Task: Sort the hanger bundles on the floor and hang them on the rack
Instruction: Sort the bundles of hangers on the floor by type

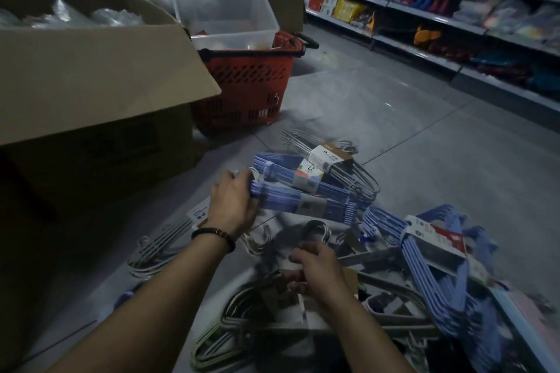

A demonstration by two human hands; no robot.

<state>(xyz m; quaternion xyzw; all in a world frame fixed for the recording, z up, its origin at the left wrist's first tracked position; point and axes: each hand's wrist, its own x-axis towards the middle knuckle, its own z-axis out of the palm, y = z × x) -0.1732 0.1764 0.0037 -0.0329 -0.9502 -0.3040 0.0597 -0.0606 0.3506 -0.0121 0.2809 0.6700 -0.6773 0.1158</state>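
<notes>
okay, your left hand [233, 204] is wrapped round the left end of a blue hanger bundle [306, 195], fingers curled over the stacked bars beside the pale band. that bundle sits just above the heap on the floor [394, 118]. its long axis runs from your hand off to the right and dips a little, with a paper sleeve round its middle. which way its hooks face is too blurred to call.

your right hand [318, 275] is down on the beige hanger bundle [242, 315], fingers bent by the cardboard sleeve. whether it really has hold of anything can't be told through the motion blur.

handling, as a guess: these look like light, stiff plastic, banded so each pack moves as one block. the bars are probably slick, so an end grip could let the pack swing or fan. a hold near the sleeve or at the hooks should carry it level.

a second blue bundle [430, 266] lies tilted to your right, near a grey bundle [345, 165] farther out. cardboard box [91, 76] and red basket [245, 82] stand to your left. no rack shows.
</notes>
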